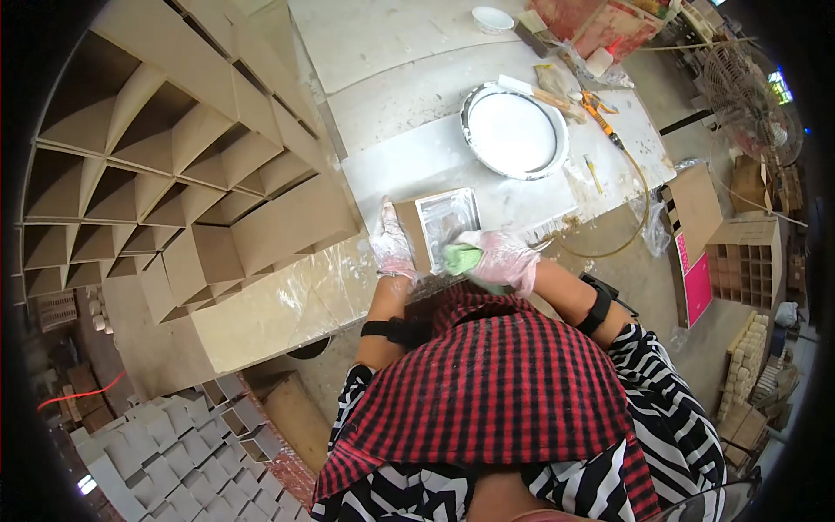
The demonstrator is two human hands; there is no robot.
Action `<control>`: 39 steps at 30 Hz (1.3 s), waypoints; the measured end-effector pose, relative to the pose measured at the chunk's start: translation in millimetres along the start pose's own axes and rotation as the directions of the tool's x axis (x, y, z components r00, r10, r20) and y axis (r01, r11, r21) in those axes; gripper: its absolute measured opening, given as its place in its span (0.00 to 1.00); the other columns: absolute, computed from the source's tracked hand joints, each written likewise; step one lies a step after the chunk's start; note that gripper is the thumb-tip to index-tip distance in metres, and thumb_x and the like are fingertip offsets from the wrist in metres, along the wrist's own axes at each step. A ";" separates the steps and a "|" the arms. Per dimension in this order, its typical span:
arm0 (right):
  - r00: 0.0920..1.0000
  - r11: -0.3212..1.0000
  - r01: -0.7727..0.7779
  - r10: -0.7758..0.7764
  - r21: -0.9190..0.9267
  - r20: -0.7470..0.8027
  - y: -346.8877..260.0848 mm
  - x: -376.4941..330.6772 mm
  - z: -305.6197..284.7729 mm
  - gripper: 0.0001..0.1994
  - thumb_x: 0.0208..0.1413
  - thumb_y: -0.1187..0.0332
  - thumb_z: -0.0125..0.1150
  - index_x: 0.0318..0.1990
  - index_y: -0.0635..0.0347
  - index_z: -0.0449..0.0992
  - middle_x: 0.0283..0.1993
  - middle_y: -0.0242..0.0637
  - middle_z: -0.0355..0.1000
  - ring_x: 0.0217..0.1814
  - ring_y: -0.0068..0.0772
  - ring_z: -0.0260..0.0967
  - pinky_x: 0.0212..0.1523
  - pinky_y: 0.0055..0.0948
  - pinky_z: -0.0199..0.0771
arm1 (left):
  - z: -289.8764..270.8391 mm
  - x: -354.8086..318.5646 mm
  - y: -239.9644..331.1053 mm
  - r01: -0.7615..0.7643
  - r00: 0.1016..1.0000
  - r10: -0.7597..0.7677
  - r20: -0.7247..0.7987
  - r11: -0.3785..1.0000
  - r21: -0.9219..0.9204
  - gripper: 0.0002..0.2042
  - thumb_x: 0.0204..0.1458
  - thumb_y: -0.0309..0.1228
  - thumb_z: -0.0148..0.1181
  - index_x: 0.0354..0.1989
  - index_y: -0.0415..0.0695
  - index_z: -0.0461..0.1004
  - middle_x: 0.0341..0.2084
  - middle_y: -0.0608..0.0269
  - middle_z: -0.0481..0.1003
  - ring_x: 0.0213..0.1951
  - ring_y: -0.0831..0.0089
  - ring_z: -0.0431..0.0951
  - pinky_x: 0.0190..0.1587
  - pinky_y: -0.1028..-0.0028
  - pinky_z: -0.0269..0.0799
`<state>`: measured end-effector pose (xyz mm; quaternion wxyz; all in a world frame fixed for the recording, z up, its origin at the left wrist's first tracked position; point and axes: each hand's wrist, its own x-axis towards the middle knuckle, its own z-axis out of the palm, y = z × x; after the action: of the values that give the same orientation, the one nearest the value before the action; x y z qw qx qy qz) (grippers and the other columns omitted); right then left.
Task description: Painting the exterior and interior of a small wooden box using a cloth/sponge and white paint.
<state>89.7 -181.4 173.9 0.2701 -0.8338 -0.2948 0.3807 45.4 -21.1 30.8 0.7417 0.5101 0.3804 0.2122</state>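
Gripping green cloth [463, 259], right hand [508, 259] closed, left hand [394, 246] with fingers [387, 217] extended, alongside cardboard box [412, 230]

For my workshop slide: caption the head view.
Gloved right hand holds a green pad at a whitened box; left hand touches its side.

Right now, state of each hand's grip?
Left hand: open, fingers extended along the box.
Right hand: closed, holding a green cloth at the box.

A caged fan [746, 97] and a bright pink panel [698, 287] show toward the right.
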 end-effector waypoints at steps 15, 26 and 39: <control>0.814 0.700 0.553 -0.569 -0.452 0.116 2.8 31.7 10.4 0.14 0.42 0.66 0.57 0.41 0.50 0.72 0.40 0.39 0.70 0.45 0.41 0.67 0.45 0.32 0.67 | -8.7 8.5 4.2 0.197 0.980 -0.192 0.043 0.954 -0.226 0.17 0.57 0.40 0.46 0.40 0.39 0.73 0.31 0.65 0.74 0.30 0.78 0.71 0.32 0.78 0.69; 0.921 0.862 0.348 -0.241 0.369 -0.307 44.5 50.7 -19.7 0.10 0.48 0.76 0.55 0.40 0.59 0.71 0.38 0.36 0.71 0.39 0.22 0.69 0.39 0.21 0.68 | -15.7 17.0 -5.5 0.211 0.977 -0.213 -0.020 0.975 -0.070 0.21 0.55 0.45 0.46 0.38 0.37 0.74 0.26 0.66 0.73 0.27 0.78 0.69 0.30 0.77 0.67; 0.883 0.949 0.266 -0.169 0.171 -0.438 40.8 40.0 -32.5 0.14 0.44 0.73 0.55 0.43 0.59 0.70 0.40 0.42 0.71 0.41 0.36 0.69 0.43 0.29 0.67 | -27.0 31.2 -17.3 0.004 0.997 0.002 -0.075 0.997 0.080 0.16 0.55 0.37 0.49 0.41 0.35 0.73 0.33 0.62 0.75 0.35 0.79 0.72 0.38 0.80 0.68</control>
<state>148.6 -188.6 145.6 0.4611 -0.8210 -0.2771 0.1913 42.4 10.1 -1.0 0.7061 0.5308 0.4164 0.2153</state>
